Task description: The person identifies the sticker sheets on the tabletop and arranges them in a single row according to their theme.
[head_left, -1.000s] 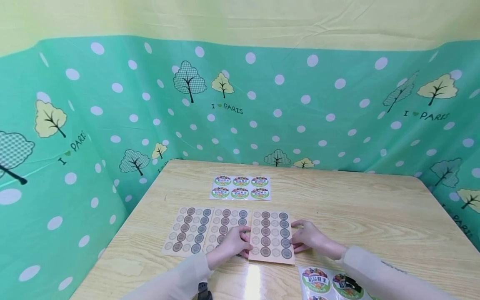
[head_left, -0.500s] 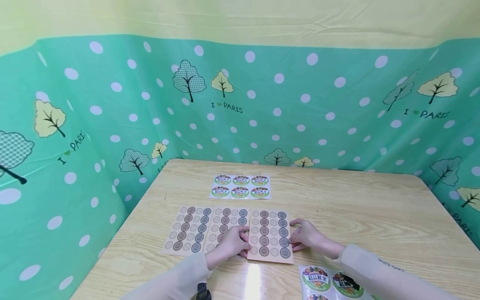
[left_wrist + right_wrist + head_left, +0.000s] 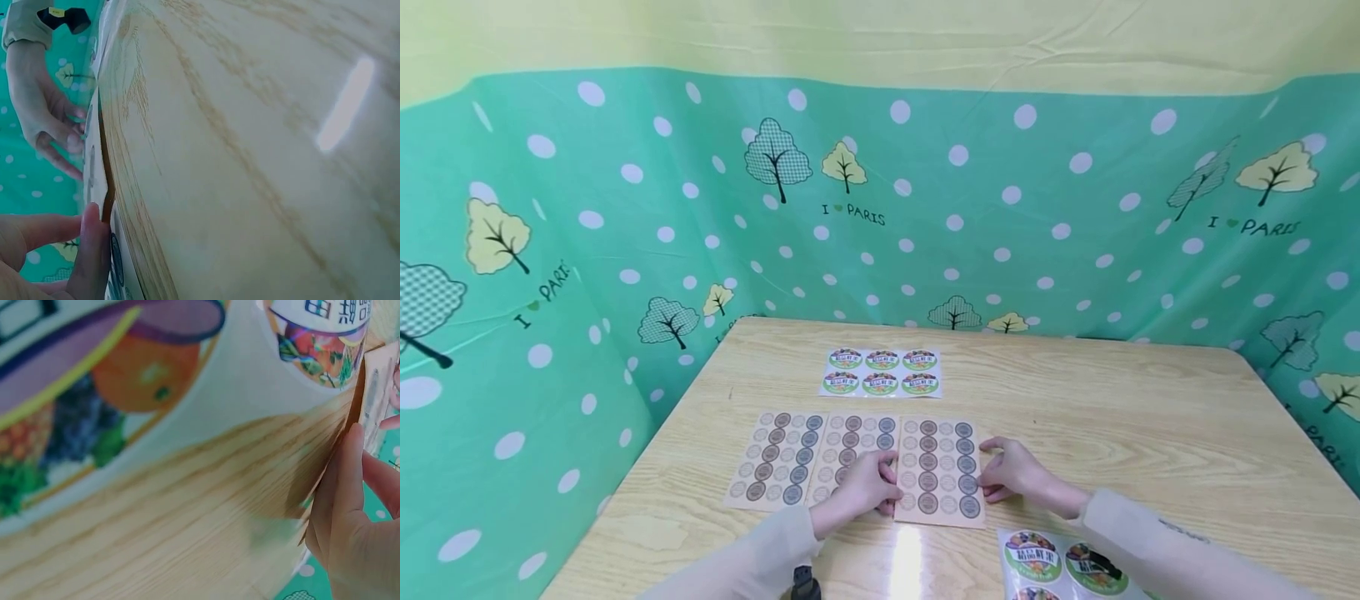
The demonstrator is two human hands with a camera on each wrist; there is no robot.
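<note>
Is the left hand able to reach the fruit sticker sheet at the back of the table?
Probably yes, with a stretch: only flat brown sheets seem to lie between the left hand and the fruit sticker sheet. That hand would likely need to let go of the rightmost brown sheet first.

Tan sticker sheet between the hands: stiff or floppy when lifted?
The tan sticker sheet is probably light: its edge looks thin. Likely bends if lifted by one corner, being broad and thin. Unlikely to roll: it looks flat.
</note>
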